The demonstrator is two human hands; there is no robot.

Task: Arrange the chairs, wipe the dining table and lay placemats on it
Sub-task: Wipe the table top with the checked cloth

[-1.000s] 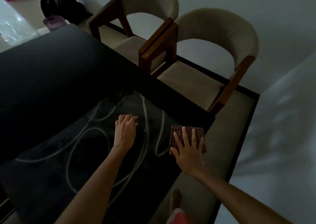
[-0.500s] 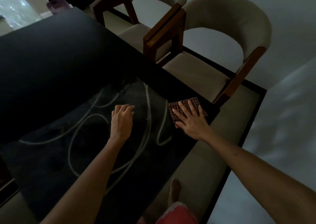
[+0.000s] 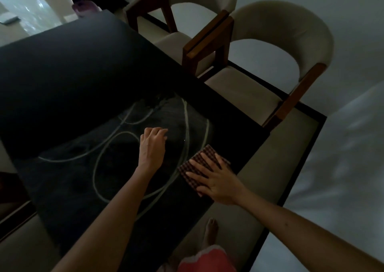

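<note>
On dark table (image 3: 72, 68), right hand (image 3: 216, 180) flat on checked cloth (image 3: 199, 163), no legible writing

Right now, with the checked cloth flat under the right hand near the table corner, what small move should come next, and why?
Probably slide the right hand, pressing the folded red-checked cloth, leftward across the dark glossy dining table toward the left hand. Pale curved streaks cross that stretch of tabletop. The left hand rests there, so it may need to lift clear.

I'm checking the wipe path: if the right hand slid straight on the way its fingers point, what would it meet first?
Probably the left hand. The right hand, flat on the checked cloth, points up-left.
</note>
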